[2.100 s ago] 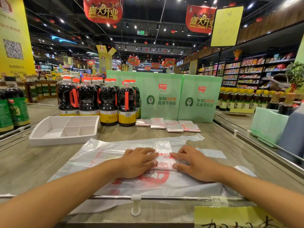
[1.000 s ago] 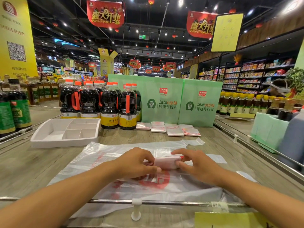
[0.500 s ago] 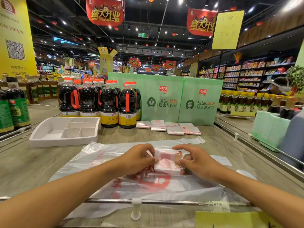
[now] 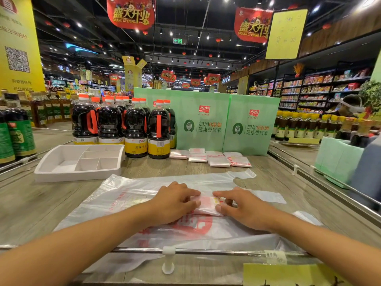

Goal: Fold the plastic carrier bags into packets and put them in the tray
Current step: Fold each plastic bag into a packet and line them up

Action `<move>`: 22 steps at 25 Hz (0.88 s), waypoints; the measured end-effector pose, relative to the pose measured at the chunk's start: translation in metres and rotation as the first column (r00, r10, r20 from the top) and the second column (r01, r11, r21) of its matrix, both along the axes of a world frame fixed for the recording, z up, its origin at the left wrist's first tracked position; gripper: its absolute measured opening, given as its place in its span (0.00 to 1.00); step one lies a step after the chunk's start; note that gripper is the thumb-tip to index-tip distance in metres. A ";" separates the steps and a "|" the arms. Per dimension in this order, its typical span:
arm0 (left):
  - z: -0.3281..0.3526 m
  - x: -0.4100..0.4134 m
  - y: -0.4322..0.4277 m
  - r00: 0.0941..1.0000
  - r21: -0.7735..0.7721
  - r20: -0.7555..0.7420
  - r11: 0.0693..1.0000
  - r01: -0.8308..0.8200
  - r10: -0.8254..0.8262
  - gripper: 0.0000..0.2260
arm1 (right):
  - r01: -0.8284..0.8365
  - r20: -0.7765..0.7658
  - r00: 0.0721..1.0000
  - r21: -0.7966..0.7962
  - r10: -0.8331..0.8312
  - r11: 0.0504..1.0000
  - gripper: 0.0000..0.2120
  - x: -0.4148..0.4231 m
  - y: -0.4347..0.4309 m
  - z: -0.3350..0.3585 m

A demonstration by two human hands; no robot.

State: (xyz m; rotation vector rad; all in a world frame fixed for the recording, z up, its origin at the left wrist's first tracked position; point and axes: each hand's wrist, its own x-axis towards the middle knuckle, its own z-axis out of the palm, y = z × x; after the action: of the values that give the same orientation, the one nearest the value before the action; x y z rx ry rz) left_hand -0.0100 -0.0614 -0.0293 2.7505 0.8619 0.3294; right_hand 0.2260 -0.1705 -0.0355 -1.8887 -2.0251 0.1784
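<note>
Folded packet (image 4: 207,205) lying at the middle of the counter (image 4: 41,203), on top of a second carrier bag (image 4: 132,195) spread flat beneath it. Left hand (image 4: 175,203) bent over the packet's left end, fingertips and thumb pinching it; right hand (image 4: 241,207) pinching the right end between forefinger and thumb. The film looks thin, very light, limp and slippery, so the folds will probably spring open unless pressed along the creases; best gripped at the two short ends, all layers together. Tray (image 4: 76,176) stands far left, apart from the bag; finished packets (image 4: 218,161) lie on the counter beside the bottles (image 4: 135,129)
</note>
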 end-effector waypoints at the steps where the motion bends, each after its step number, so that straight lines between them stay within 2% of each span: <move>1: 0.000 0.001 0.000 0.999 0.004 -0.035 1.000 -0.014 0.015 0.21 | -0.001 0.028 1.000 -0.013 0.002 1.000 0.25 0.001 0.000 0.000; 5: -0.006 0.001 0.003 0.989 0.029 -0.143 0.999 -0.023 0.027 0.24 | 0.019 0.157 0.988 -0.068 -0.009 0.997 0.28 0.001 0.001 0.000; 10: -0.008 -0.001 0.003 0.960 0.060 -0.281 0.998 0.018 -0.001 0.26 | 0.003 0.170 0.985 -0.135 0.021 0.991 0.29 0.000 -0.003 0.002; 15: -0.006 0.001 0.003 0.927 -0.018 -0.374 0.999 0.029 -0.034 0.29 | 0.003 0.238 0.968 -0.316 0.077 0.949 0.36 -0.008 -0.004 0.002; 18: -0.004 0.000 0.002 0.926 -0.040 -0.375 0.999 0.031 -0.044 0.30 | 0.020 0.261 0.962 -0.348 0.076 0.937 0.41 -0.008 -0.004 0.002; 20: -0.003 -0.001 0.002 0.924 -0.047 -0.378 0.998 0.032 -0.047 0.31 | 0.021 0.270 0.960 -0.358 0.082 0.934 0.40 -0.008 -0.003 0.002; 22: -0.002 -0.002 0.004 0.917 -0.047 -0.396 0.998 0.033 -0.049 0.31 | 0.023 0.281 0.956 -0.368 0.087 0.930 0.35 -0.008 -0.003 0.002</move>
State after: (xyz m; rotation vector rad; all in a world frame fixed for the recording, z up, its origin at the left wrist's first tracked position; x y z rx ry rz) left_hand -0.0120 -0.0577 -0.0315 2.8377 0.8843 -0.2651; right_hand 0.2178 -0.1734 -0.0332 -2.2196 -2.3542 0.3242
